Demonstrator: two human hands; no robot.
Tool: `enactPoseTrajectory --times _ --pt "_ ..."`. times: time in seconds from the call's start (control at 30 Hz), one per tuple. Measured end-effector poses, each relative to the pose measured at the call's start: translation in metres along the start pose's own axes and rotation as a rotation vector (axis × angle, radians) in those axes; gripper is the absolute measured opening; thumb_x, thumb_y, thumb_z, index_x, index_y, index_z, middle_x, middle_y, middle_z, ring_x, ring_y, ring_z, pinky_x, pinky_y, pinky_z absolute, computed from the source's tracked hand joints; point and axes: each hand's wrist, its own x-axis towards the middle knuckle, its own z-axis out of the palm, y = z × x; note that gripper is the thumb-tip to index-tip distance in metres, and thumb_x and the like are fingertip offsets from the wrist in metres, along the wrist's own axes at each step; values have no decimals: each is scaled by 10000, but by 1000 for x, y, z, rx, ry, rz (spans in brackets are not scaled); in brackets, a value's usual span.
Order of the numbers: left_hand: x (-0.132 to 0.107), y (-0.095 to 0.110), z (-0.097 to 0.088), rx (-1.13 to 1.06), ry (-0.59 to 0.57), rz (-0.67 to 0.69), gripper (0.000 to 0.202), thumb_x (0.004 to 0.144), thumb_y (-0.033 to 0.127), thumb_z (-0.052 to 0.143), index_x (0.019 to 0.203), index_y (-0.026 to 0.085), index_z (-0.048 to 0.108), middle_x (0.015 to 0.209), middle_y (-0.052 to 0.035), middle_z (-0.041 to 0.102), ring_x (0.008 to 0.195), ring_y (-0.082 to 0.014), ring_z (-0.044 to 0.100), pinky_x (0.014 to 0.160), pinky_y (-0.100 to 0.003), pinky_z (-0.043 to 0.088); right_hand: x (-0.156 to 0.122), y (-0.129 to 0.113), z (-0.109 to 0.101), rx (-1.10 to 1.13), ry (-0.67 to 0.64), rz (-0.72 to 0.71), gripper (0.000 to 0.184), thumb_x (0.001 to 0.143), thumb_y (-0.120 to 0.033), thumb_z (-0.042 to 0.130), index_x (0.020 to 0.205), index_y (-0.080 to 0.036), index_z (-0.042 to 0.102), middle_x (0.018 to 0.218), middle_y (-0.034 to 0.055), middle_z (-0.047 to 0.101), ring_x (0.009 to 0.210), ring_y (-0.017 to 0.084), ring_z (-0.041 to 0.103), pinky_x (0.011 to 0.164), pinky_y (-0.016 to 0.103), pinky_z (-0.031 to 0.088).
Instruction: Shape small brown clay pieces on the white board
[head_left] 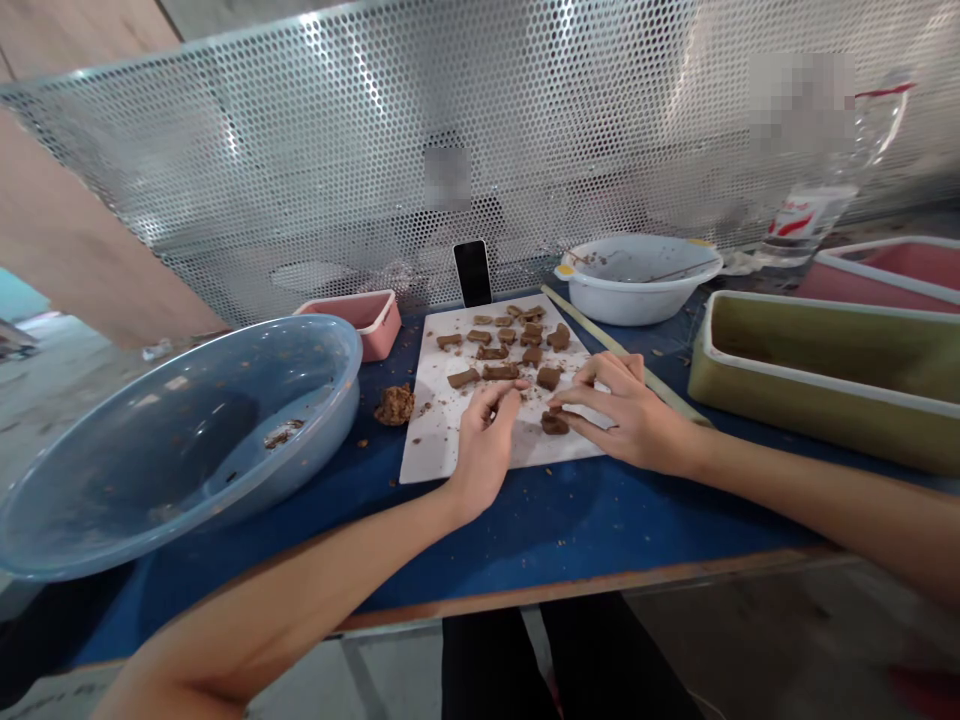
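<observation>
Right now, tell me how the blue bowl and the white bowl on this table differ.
Colour: the blue bowl is translucent blue, the white bowl opaque white. Place: the blue bowl sits left of the white board, the white bowl behind it, to the right. Size: the blue bowl looks wider than the white bowl, though it is nearer the camera. Both are round, open and hold brown scraps.

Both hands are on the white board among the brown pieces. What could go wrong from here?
1. The left hand and right hand work beside the brown pieces; a slip could squash one.
2. The phone stands propped behind the white board; nudging the board might topple it.
3. The blue basin seems to overhang the table; an elbow bump could tip it.
</observation>
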Motion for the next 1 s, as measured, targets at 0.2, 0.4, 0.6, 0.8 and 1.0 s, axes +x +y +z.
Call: enactPoseTrajectory --times 0.2,0.4,0.6,0.8,1.0 --pt "1 -5 1 -10 0 -5 217 1080 401 671 1071 224 797 910 -42 655 894 -212 595 808 -326 486 -5 -11 3 -163 -166 -82 202 1174 -253 604 1176 -200 800 1081 104 606 1034 269 540 891 429 359" --pt "0 -5 3 30 0 13 180 1059 319 630 1029 224 780 918 -46 681 852 -203 596 774 -317 491 -9 -10 6 -206 -225 -89 183 1163 -222 596 1196 -202 775 1102 115 621 1048 281 528 894 438 334" --pt "0 -2 3 35 -6 2 168 1051 307 630 1049 219 773 932 -48 693 867 -205 606 801 -325 496 -9 -10 9 -161 -190 -61 157 1176 -245 600 1191 -207 752 1093 99 610 1053 273 547 912 440 355" --pt "1 1 3 16 -30 -16 174 1040 292 605 1051 221 763 980 -55 703 990 -232 650 907 -357 504 -4 -12 4 -74 -90 61 220 1188 -370 590 1064 -208 672 1074 90 578 1046 273 537 887 425 374" --pt "0 -1 2 36 -31 3 175 1039 274 590 1031 228 759 981 -58 718 1042 -251 680 956 -378 523 -3 -8 1 -50 -103 36 373 1202 -383 580 881 -203 640 999 66 569 989 248 526 874 429 350"
